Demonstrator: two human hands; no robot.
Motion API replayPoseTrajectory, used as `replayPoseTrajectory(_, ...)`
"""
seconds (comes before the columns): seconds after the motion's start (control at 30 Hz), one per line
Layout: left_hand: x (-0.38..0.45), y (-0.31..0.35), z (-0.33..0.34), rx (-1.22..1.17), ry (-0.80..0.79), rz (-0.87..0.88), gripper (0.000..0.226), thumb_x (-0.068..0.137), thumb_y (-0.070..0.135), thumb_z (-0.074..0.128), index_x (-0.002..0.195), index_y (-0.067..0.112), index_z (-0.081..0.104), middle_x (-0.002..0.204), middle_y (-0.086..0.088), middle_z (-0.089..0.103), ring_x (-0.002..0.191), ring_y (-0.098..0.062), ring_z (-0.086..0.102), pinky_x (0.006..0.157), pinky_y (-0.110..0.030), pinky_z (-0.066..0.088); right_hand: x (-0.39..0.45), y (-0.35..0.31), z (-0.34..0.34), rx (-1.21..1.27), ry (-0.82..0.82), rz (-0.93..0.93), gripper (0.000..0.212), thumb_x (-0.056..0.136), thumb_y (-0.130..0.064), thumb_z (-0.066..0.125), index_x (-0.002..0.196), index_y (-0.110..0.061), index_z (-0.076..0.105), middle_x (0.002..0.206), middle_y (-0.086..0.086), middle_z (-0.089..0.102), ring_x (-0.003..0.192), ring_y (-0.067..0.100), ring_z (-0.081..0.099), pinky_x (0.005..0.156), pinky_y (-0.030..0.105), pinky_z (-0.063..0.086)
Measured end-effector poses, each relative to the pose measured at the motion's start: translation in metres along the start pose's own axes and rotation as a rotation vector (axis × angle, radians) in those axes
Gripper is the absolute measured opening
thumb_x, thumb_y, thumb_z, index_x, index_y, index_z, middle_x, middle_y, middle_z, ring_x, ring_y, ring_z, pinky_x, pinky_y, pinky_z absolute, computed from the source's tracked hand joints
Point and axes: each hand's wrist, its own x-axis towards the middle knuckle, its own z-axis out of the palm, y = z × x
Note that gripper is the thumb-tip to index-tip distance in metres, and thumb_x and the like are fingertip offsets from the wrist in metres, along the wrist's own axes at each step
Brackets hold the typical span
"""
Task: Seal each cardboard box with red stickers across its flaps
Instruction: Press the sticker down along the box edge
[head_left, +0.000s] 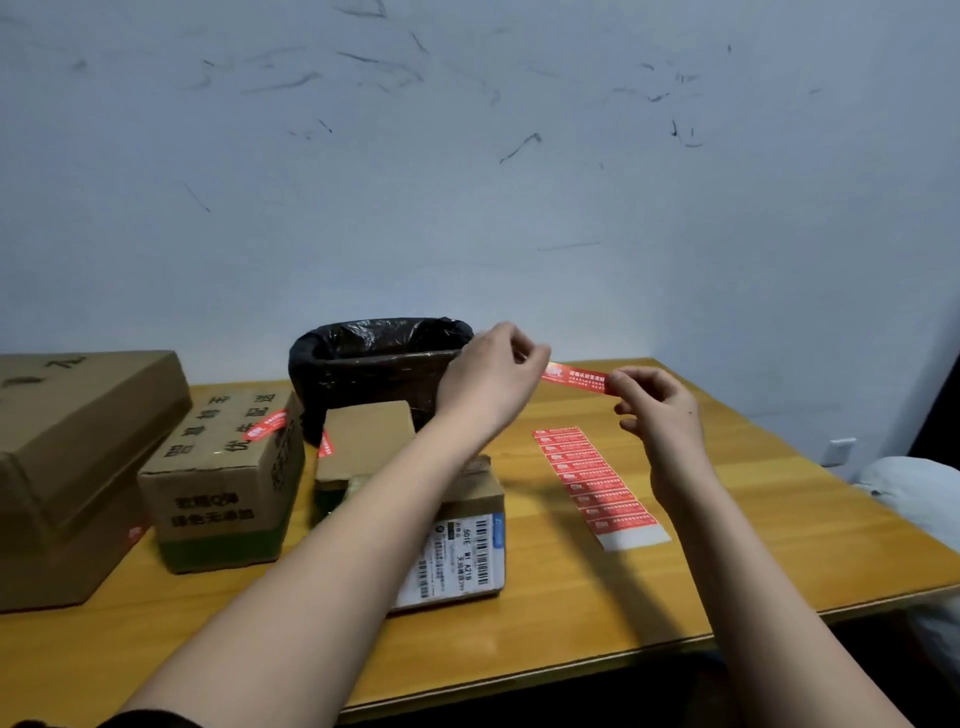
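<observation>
Both hands: left hand (491, 376) and right hand (657, 410) pinch opposite ends of red sticker (574, 378) above bench (727, 545) | sticker sheet (597, 480) under right hand | open box (447, 525) beneath left forearm | black-lined bin (376, 364) behind | bench right edge near

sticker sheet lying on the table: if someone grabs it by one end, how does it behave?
The sticker sheet looks thin and lies flat on the table, so it is probably floppy and light. Pushed, it would likely slide. With no raised edge, lifting it may mean picking at a corner.
</observation>
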Motion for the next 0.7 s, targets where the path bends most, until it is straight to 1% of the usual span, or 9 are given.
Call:
replayPoseTrajectory(0.1, -0.002, -0.023, -0.019, -0.048, -0.02, -0.071, 0.022, 0.088, 0.047, 0.055, 0.092, 0.026, 0.059, 0.095, 0.01, 0.064, 0.09, -0.014, 0.061, 0.083, -0.035, 0.051, -0.001, -0.009, 0.021, 0.007, -0.08, 0.01, 0.001, 0.09, -0.019, 0.065, 0.091, -0.018, 0.066, 0.079, -0.007, 0.067, 0.064, 0.003, 0.054, 0.064, 0.021, 0.043)
replayPoseTrajectory(0.17, -0.003, -0.038, -0.031, -0.104, -0.026, -0.103, 0.023, 0.085, 0.051, 0.057, 0.088, 0.028, 0.061, 0.09, 0.01, 0.066, 0.086, -0.016, 0.065, 0.083, -0.037, 0.052, -0.002, -0.013, 0.035, 0.014, -0.122, 0.021, 0.001, 0.089, -0.019, 0.065, 0.089, -0.019, 0.067, 0.078, -0.008, 0.067, 0.064, 0.004, 0.053, 0.065, 0.021, 0.043)
replayPoseTrajectory(0.23, -0.005, -0.051, -0.043, -0.176, -0.033, -0.131, 0.024, 0.087, 0.047, 0.058, 0.086, 0.024, 0.063, 0.086, 0.005, 0.068, 0.081, -0.017, 0.067, 0.076, -0.034, 0.053, -0.004, -0.015, 0.048, 0.008, -0.16, 0.033, 0.003, 0.089, -0.018, 0.066, 0.086, -0.02, 0.067, 0.077, -0.008, 0.067, 0.065, 0.005, 0.053, 0.065, 0.021, 0.043)
replayPoseTrajectory(0.3, -0.008, -0.061, -0.053, -0.228, -0.03, -0.155, 0.025, 0.091, 0.04, 0.058, 0.088, 0.017, 0.066, 0.086, 0.002, 0.07, 0.075, -0.013, 0.067, 0.06, -0.026, 0.045, -0.005, -0.015, 0.061, -0.002, -0.197, 0.046, 0.005, 0.088, -0.018, 0.066, 0.084, -0.02, 0.067, 0.077, -0.008, 0.068, 0.065, 0.005, 0.053, 0.065, 0.022, 0.042)
replayPoseTrajectory(0.37, -0.011, -0.07, -0.06, -0.254, -0.018, -0.166, 0.024, 0.092, 0.038, 0.057, 0.086, 0.016, 0.066, 0.083, 0.002, 0.069, 0.069, -0.01, 0.065, 0.056, -0.024, 0.039, -0.007, -0.015, 0.072, -0.017, -0.234, 0.058, 0.004, 0.088, -0.019, 0.067, 0.084, -0.02, 0.068, 0.08, -0.007, 0.068, 0.066, 0.005, 0.053, 0.066, 0.023, 0.042)
replayPoseTrajectory(0.43, -0.015, -0.079, -0.067, -0.262, -0.004, -0.174, 0.024, 0.091, 0.039, 0.057, 0.082, 0.018, 0.064, 0.079, 0.003, 0.068, 0.067, -0.01, 0.064, 0.06, -0.026, 0.04, -0.01, -0.015, 0.082, -0.042, -0.282, 0.074, 0.002, 0.087, -0.021, 0.068, 0.086, -0.02, 0.068, 0.085, -0.005, 0.069, 0.068, 0.006, 0.053, 0.067, 0.023, 0.043)
replayPoseTrajectory(0.47, -0.018, -0.083, -0.069, -0.259, 0.001, -0.174, 0.024, 0.091, 0.038, 0.058, 0.079, 0.019, 0.063, 0.078, 0.002, 0.068, 0.068, -0.011, 0.064, 0.063, -0.028, 0.044, -0.011, -0.014, 0.086, -0.053, -0.306, 0.081, 0.002, 0.087, -0.021, 0.068, 0.086, -0.02, 0.068, 0.086, -0.004, 0.069, 0.069, 0.006, 0.053, 0.067, 0.024, 0.043)
replayPoseTrajectory(0.57, -0.027, -0.094, -0.075, -0.214, 0.018, -0.17, 0.021, 0.09, 0.036, 0.06, 0.075, 0.02, 0.061, 0.077, 0.0, 0.069, 0.071, -0.016, 0.067, 0.077, -0.035, 0.051, -0.017, -0.014, 0.094, -0.08, -0.37, 0.097, 0.002, 0.087, -0.022, 0.069, 0.086, -0.02, 0.069, 0.087, -0.003, 0.069, 0.068, 0.006, 0.054, 0.066, 0.023, 0.043)
replayPoseTrajectory(0.7, -0.04, -0.102, -0.078, -0.129, 0.0, -0.168, 0.021, 0.09, 0.036, 0.059, 0.08, 0.018, 0.062, 0.076, 0.002, 0.068, 0.069, -0.011, 0.066, 0.075, -0.033, 0.052, -0.027, -0.013, 0.098, -0.102, -0.4, 0.111, 0.003, 0.086, -0.022, 0.069, 0.086, -0.018, 0.069, 0.08, -0.006, 0.069, 0.066, 0.005, 0.053, 0.065, 0.023, 0.043)
